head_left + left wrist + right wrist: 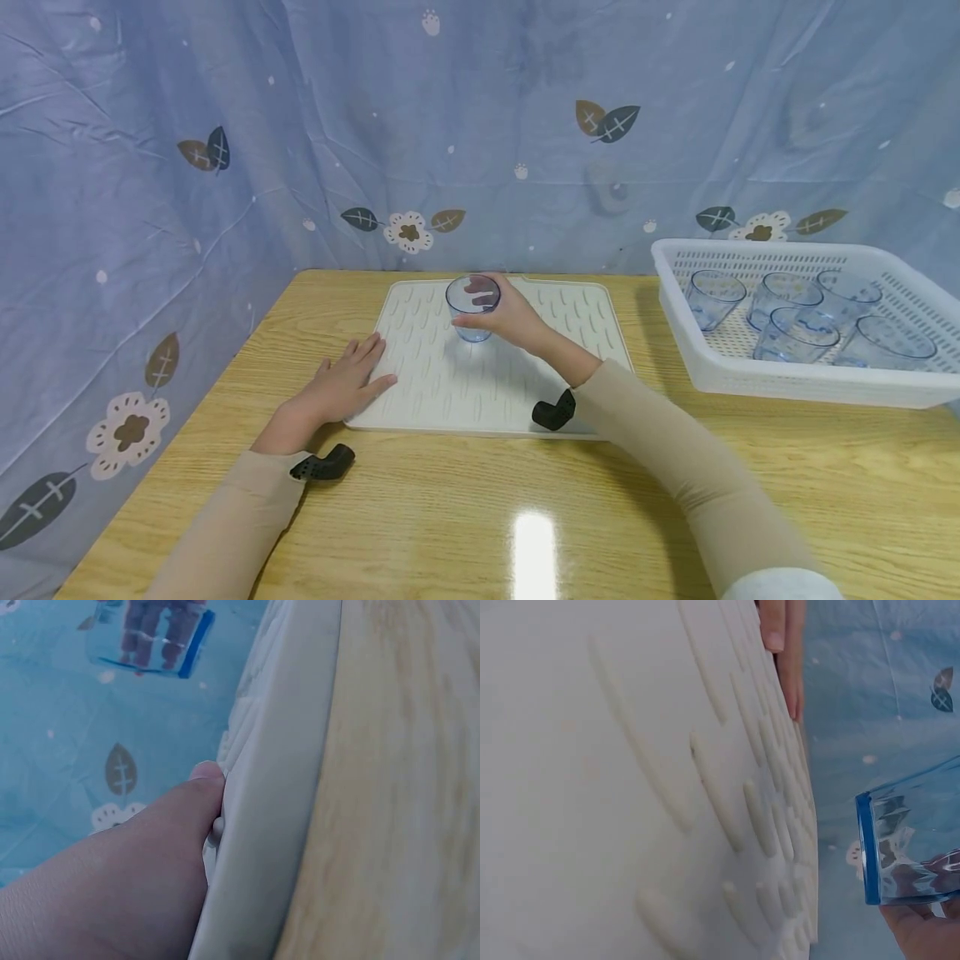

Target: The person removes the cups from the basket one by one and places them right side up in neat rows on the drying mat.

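My right hand (519,315) grips a clear, bluish drinking glass (472,332) by its side, upright over the back middle of a ridged white mat (480,400). In the right wrist view the tumbler's thick blue base (868,847) shows a gap from the mat's surface. At the mat's left edge rests my left hand (339,387), its fingers stretched out and thumb lying on the mat. From the left wrist view, the left thumb (202,787) touches the mat's ridged top near its rim; the other fingers are mostly hidden there.
To the right stands a white perforated plastic basket (810,379) with several similar glasses (795,337) in it. The mat lies on a wood-grain table (420,508). A blue patterned cloth (510,142) hangs along the back and left sides.
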Demonstrator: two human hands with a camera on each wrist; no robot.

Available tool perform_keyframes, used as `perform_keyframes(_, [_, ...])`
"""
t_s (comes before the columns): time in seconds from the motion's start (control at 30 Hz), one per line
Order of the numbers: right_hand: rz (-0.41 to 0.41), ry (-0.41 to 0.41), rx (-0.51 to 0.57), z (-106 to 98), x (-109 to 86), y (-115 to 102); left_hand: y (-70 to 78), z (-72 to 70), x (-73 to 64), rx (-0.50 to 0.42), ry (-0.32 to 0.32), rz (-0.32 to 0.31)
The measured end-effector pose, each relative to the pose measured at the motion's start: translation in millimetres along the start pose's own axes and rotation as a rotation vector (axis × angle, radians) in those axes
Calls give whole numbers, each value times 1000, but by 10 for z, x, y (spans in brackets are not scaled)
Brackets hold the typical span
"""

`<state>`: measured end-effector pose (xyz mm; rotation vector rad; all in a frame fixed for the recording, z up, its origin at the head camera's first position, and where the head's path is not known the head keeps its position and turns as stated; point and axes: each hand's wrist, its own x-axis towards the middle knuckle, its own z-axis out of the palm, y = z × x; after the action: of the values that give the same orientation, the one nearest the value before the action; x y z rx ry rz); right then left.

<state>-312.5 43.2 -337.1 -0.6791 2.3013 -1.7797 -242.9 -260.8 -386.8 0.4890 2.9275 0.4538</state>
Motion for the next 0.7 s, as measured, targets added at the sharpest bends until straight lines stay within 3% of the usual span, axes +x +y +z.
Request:
perform_keyframes(0.37, [20, -12, 29, 185, 156, -36, -1, 4, 9, 11, -4, -7])
perform_keyframes(0.7, [63, 3, 35, 334, 283, 73, -4, 1, 13, 14, -4, -5])
